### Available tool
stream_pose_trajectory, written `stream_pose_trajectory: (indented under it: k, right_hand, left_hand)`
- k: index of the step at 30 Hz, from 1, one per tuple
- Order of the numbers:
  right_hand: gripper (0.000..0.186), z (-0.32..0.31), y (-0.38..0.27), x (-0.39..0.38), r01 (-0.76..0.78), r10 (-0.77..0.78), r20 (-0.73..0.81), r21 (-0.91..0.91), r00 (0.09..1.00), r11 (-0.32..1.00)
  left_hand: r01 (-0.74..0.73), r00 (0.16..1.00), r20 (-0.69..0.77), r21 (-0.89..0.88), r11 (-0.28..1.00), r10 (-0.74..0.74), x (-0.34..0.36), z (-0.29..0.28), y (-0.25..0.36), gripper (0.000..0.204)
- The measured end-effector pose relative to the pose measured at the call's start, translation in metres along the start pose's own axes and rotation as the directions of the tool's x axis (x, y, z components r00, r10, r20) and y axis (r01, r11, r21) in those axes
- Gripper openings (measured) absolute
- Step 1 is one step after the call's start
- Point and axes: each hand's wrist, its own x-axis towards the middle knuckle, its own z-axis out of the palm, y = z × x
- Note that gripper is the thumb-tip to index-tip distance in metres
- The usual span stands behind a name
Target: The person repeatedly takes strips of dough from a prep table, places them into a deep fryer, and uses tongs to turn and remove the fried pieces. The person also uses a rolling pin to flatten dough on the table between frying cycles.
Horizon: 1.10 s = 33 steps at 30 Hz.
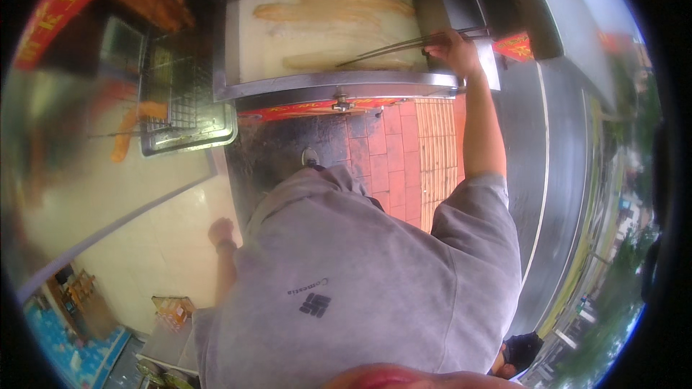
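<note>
My right hand (pixel 454 52) is closed around a pair of long cooking chopsticks (pixel 393 48) above the right end of a rectangular metal fryer (pixel 303 86). The chopstick tips reach left to the near side of the fryer, close to a pale strip of dough (pixel 324 61) in the light-coloured oil. Farther back, several long golden dough sticks (pixel 317 9) float side by side. My left hand (pixel 221 233) hangs low beside my body at the left, away from the fryer. It looks loosely closed, and nothing shows in it.
Left of the fryer stands a wire rack (pixel 184 83) over a metal tray (pixel 209 137). Fried dough sticks (pixel 128 130) lie near its left edge. A valve knob (pixel 343 103) juts from the fryer's front. Red paving (pixel 382 144) lies below; a road (pixel 537 173) runs at right.
</note>
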Motion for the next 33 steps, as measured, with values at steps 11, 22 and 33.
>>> stream_pose_trajectory:
  k: [11,22,33]
  right_hand:
    - [0.022,0.003,-0.003,0.033,0.100,-0.094,0.041,-0.156,0.995,0.983]
    - [0.031,0.025,0.014,0.004,0.222,-0.221,0.053,-0.032,0.974,0.974]
    - [0.036,0.033,0.019,-0.011,0.021,-0.010,-0.070,0.160,0.998,0.987]
  left_hand:
    - [0.180,0.968,0.108,0.335,0.925,-0.228,-0.043,0.002,-0.014,0.031]
    - [0.065,0.995,0.070,0.080,0.995,-0.071,-0.031,-0.008,-0.003,0.013]
    - [0.092,0.994,0.055,0.067,0.993,-0.096,-0.020,-0.015,-0.043,0.009]
